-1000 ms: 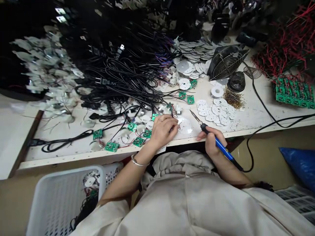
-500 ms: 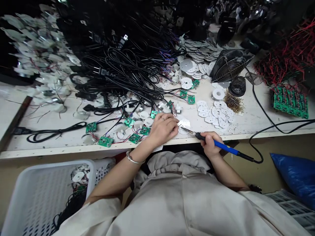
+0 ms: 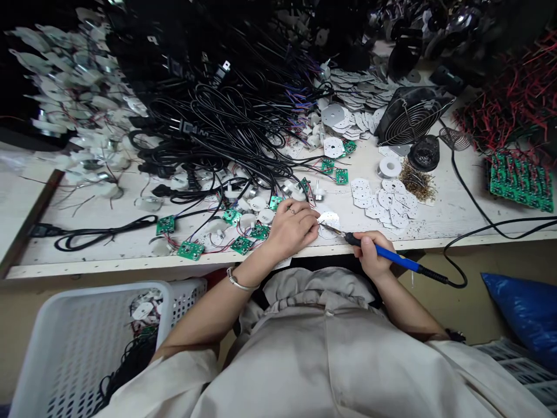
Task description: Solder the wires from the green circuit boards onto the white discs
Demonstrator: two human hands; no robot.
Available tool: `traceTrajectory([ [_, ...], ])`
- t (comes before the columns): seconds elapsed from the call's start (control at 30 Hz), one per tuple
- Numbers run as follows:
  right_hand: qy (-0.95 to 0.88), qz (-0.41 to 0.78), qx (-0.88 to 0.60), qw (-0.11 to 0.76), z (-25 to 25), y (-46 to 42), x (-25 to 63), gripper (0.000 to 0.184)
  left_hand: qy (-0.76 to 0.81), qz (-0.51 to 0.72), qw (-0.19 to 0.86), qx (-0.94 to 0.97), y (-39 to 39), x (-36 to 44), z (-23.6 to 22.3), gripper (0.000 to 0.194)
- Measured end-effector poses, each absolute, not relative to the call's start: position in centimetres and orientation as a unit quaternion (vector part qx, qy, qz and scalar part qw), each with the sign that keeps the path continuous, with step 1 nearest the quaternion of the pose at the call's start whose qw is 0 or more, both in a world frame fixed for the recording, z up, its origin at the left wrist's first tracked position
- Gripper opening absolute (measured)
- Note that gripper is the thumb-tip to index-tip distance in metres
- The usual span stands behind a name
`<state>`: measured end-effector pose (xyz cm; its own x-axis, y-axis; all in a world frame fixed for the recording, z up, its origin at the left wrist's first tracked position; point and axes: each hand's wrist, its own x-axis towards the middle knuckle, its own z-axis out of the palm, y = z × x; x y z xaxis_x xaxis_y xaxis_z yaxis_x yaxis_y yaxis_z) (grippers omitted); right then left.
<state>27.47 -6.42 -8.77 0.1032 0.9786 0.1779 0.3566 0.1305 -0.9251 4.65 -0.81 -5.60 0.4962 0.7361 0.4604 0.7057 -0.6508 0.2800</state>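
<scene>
My right hand (image 3: 373,253) grips a blue-handled soldering iron (image 3: 397,257). Its metal tip points left and down onto a white perforated LED plate (image 3: 329,219) near the bench's front edge. At the plate's left side is my left hand (image 3: 296,227), palm down with fingers curled together; what lies under the fingertips is hidden. Just left of this hand are small green circuit boards (image 3: 242,244) with thin wires, among white plastic housings (image 3: 258,204). A short metal-shafted white part (image 3: 318,191) stands behind the fingers.
A pile of white plates (image 3: 391,203), a solder spool (image 3: 389,168) and a black fan (image 3: 411,116) are to the right. Black power cords (image 3: 217,125) heap up at the back. Red-wired green boards (image 3: 520,183) sit far right; a plastic basket (image 3: 100,290) stands below left.
The whole view has shifted slightly, with things appearing a little further right. Both hands hold nearly the same pose, and the iron's tip stays at the white plate.
</scene>
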Motion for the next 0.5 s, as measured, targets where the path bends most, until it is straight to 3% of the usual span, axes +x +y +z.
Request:
traceTrajectory([
  [0.5, -0.616, 0.310, -0.534, 0.489, -7.8, -6.5, 27.5, 0.032, 0.410, 0.285, 0.024, 0.866, -0.9, 4.7, -5.6, 0.008],
])
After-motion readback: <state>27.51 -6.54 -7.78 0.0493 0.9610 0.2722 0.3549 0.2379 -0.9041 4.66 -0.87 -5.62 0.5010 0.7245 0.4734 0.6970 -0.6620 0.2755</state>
